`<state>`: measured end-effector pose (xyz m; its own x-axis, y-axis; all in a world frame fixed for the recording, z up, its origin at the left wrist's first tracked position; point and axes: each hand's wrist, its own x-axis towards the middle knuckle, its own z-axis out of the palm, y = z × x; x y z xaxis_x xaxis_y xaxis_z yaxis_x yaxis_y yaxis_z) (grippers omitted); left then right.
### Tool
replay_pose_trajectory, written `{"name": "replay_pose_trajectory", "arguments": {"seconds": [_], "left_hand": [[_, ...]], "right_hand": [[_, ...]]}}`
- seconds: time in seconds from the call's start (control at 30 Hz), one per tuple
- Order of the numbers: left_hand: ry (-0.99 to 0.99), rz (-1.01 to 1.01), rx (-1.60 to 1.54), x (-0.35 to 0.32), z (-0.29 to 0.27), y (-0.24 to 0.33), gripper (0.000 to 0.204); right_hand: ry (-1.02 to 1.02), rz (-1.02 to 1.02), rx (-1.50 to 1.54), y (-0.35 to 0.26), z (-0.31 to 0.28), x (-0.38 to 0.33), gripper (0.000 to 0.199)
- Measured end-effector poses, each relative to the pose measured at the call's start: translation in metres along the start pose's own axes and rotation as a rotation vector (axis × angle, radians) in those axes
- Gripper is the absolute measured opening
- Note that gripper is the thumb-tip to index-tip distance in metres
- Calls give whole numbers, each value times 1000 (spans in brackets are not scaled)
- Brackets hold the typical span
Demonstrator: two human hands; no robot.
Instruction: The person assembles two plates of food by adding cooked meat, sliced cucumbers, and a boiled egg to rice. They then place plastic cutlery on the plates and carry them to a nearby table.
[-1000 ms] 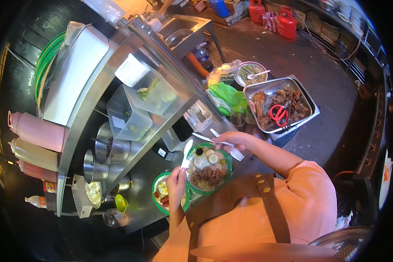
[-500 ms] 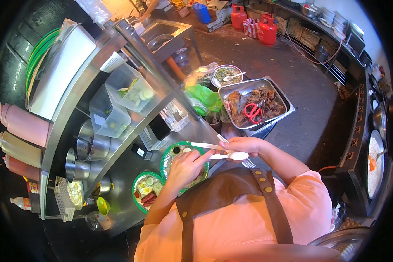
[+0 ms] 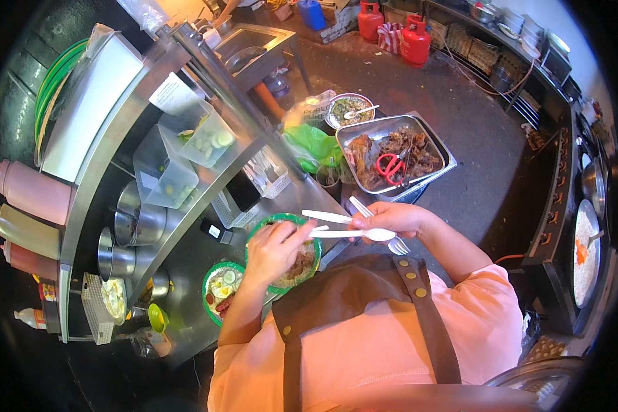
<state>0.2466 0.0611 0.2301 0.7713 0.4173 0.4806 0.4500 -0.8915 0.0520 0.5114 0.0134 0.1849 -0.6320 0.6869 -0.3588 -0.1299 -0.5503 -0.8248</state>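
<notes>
Above the larger green-rimmed plate [image 3: 285,217], the left hand [image 3: 273,251] pinches a white spoon [image 3: 374,235] — its bowl past the plate's right edge. Right of it, the right hand [image 3: 397,217] grips a white fork [image 3: 397,246] — plus another white utensil [image 3: 324,217].

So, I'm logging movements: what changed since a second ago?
The left hand moved right toward the right hand, which still holds the white plastic fork, and turned the white plastic spoon to point right. Red-handled scissors stay in the rectangular metal tray.
</notes>
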Motion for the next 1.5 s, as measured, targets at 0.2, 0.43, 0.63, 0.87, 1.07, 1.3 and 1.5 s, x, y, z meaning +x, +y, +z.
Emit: {"name": "replay_pose_trajectory", "arguments": {"seconds": [0.2, 0.43, 0.63, 0.87, 1.07, 1.3, 1.5], "left_hand": [[166, 91, 386, -3, -11, -6, 42], [148, 142, 492, -5, -7, -5, 40], [68, 41, 587, 7, -20, -9, 36], [145, -173, 109, 23, -37, -4, 51], [-202, 109, 164, 14, 0, 30, 54], [-235, 69, 135, 8, 6, 24, 41], [-146, -171, 24, 5, 7, 20, 34]], "right_hand": [[-182, 2, 107, -22, -3, -8, 33], [-260, 7, 63, -24, -8, 2, 27], [-251, 1, 86, -30, -7, 10, 26], [-280, 74, -2, -35, -10, 15, 25], [-292, 161, -97, -18, -4, 21, 24], [-152, -75, -427, -9, -8, 16, 25], [362, -358, -350, 6, -11, 13, 24]]}}
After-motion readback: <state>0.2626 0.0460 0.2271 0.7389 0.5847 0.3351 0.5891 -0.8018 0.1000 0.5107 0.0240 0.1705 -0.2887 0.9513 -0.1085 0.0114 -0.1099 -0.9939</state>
